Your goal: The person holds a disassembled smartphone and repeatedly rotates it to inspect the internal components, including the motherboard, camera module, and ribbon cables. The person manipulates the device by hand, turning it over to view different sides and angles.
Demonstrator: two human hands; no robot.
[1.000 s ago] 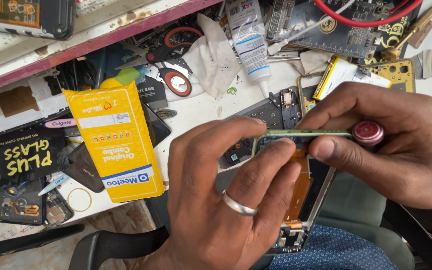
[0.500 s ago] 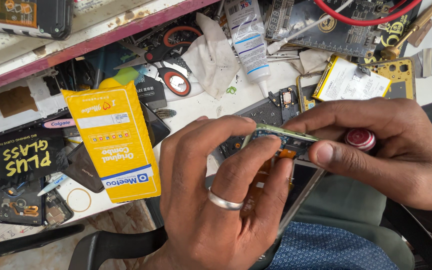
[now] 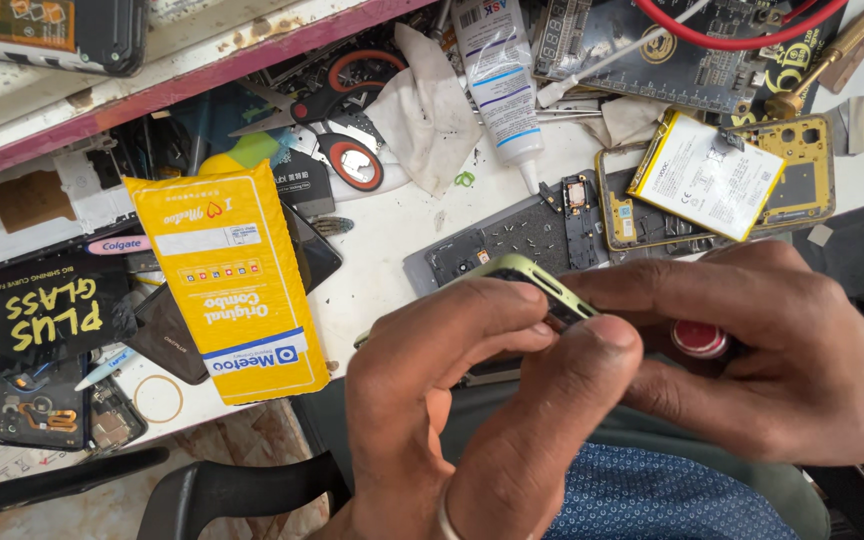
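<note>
**Desk:** What did the headcam show at the repair bench?

**Photographer:** Both hands met over the person's lap at the table's near edge. The left hand (image 3: 472, 400), a ring on one finger, had its fingers curled closed around a pale green phone frame (image 3: 527, 280), thumb pressed up against its rim. The right hand (image 3: 772, 350) pinched the same frame from the other side while tucking a red-capped tool (image 3: 697, 338) in its palm; its tip was hidden, so I could not tell what kind.

**Desk:** What had changed?

**Photographer:** A second earlier the frame lay nearly level between the hands, thin edge to the camera. By this frame it had been tipped up and turned, one rounded corner lifted clear toward the lens, and the left hand had slid over more of it. I judged that a re-grip on the piece, with the tool parked rather than applied.

**Desk:** Around them?

**Photographer:** A yellow parts packet (image 3: 227, 270) lay to the left, a white glue tube (image 3: 497, 85) beyond, red-handled scissors (image 3: 337, 130) near it, and a phone battery (image 3: 707, 172) resting on a gold frame (image 3: 802, 180), well apart from the hands.
</note>
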